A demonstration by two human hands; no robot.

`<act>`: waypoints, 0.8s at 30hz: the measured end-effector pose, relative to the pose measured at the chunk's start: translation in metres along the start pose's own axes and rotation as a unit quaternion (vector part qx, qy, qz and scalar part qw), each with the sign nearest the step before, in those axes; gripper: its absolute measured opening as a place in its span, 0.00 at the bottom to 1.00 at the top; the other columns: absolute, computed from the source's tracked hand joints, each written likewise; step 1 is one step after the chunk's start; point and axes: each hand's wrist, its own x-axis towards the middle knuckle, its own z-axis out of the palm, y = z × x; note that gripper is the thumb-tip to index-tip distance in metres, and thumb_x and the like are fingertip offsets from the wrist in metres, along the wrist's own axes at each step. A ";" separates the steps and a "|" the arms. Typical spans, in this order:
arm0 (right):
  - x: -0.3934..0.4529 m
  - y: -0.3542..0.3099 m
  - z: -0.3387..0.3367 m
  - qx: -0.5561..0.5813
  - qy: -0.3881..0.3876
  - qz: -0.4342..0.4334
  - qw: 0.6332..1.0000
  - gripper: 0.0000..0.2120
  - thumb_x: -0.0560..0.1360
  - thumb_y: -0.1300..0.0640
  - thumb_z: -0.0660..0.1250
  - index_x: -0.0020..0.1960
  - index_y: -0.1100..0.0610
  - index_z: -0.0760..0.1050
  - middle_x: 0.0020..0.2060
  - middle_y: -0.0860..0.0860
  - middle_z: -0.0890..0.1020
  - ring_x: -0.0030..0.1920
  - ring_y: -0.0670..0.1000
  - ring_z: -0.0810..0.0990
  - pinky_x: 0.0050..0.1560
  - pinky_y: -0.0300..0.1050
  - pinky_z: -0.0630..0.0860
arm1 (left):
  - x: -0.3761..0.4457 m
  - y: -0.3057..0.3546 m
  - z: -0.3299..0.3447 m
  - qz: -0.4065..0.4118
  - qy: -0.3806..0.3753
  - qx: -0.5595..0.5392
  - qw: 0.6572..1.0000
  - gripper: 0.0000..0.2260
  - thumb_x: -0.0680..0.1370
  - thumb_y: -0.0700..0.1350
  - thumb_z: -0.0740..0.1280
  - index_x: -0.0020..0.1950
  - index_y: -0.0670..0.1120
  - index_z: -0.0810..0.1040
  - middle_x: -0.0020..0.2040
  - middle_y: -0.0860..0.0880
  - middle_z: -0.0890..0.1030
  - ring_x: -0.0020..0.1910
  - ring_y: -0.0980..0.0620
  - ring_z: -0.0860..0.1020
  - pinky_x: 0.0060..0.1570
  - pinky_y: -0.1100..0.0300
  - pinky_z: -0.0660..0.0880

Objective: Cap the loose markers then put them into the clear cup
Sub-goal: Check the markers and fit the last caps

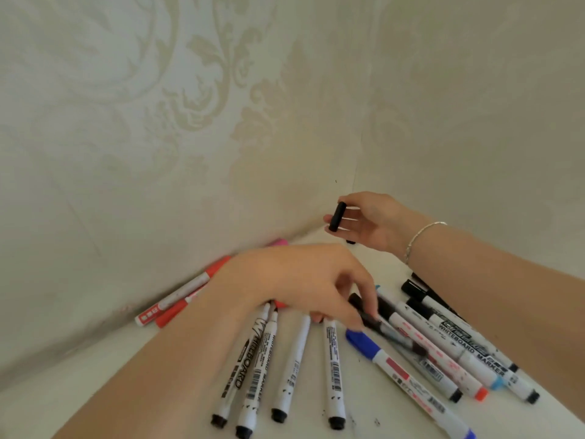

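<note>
Pinched between thumb and fingers, a black cap (336, 216) sits in the right hand (368, 221) at one o'clock above the white table (79, 388). At centre, the left hand (297, 280) reaches down with curled fingers touching the markers (421, 340) fanned from six to four o'clock; whether it grips one is unclear.

The markers (292, 359) are seen to be of smooth white plastic with printed barrels and a slight gloss. A black cap (336, 217) of matt plastic is shown at 12 o'clock. A thin metallic bracelet (422, 237) glints at 2 o'clock. The wallpaper (190, 106) looks matt and embossed, the desk (95, 369) smooth and white.
</note>
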 end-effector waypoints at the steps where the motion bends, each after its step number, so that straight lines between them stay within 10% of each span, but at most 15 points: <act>1: 0.001 0.000 0.000 0.001 0.006 0.001 1.000 0.04 0.78 0.66 0.61 0.45 0.64 0.69 0.40 0.60 0.75 0.35 0.58 0.81 0.30 0.50 0.81 | -0.004 -0.008 -0.007 -0.012 0.016 -0.044 0.999 0.05 0.76 0.42 0.70 0.50 0.50 0.81 0.31 0.51 0.80 0.28 0.57 0.78 0.28 0.69 0.71; 6: 0.007 -0.001 0.001 -0.012 0.014 0.005 1.000 0.08 0.74 0.62 0.69 0.42 0.62 0.70 0.33 0.56 0.73 0.23 0.48 0.73 0.20 0.34 0.71 | -0.014 -0.040 -0.032 -0.011 0.157 -0.254 0.954 0.07 0.79 0.34 0.61 0.50 0.42 0.78 0.45 0.41 0.85 0.45 0.46 0.85 0.47 0.55 0.81; 10: 0.008 -0.003 0.001 -0.004 -0.028 -0.006 1.000 0.07 0.73 0.62 0.71 0.42 0.61 0.73 0.33 0.54 0.75 0.25 0.45 0.72 0.24 0.32 0.73 | -0.015 -0.055 -0.042 -0.034 0.320 -0.334 0.886 0.04 0.79 0.37 0.63 0.49 0.41 0.77 0.40 0.42 0.85 0.37 0.48 0.83 0.36 0.59 0.81; 19: 0.003 -0.014 0.001 0.008 -0.046 -0.050 0.998 0.09 0.74 0.69 0.59 0.48 0.64 0.77 0.44 0.57 0.80 0.36 0.49 0.78 0.31 0.35 0.75 | -0.012 -0.059 -0.039 -0.069 0.287 -0.247 0.923 0.12 0.79 0.38 0.61 0.62 0.47 0.70 0.37 0.45 0.79 0.29 0.51 0.79 0.33 0.56 0.79; 24: 0.001 -0.018 -0.002 -0.028 -0.035 -0.071 0.996 0.06 0.74 0.69 0.58 0.43 0.64 0.74 0.41 0.58 0.77 0.33 0.49 0.76 0.34 0.38 0.73 | -0.007 -0.057 -0.041 -0.075 0.323 -0.198 0.923 0.13 0.81 0.40 0.54 0.62 0.47 0.73 0.31 0.50 0.69 0.18 0.60 0.61 0.19 0.66 0.58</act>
